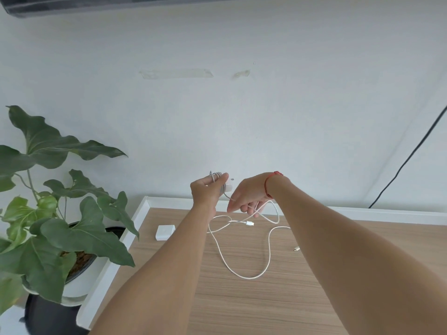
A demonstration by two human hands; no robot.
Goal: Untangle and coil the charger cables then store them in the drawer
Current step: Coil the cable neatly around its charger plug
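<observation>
Our left hand (205, 189) grips the part-coiled thin white charger cable (250, 278) w/ its white plug brick (228, 187). Right hand (249, 197), just beside it, pinches the strand. The slack lies below on the light wood-grain desk (266, 310), looping toward us.

Domestic or small office room, wood-grain desk (242, 310) with white rim, plain white wall (242, 122) bearing tape remnants (176, 73), 1 leafy potted plant (48, 151) alongside, black cord (411, 155) trailing down.
</observation>
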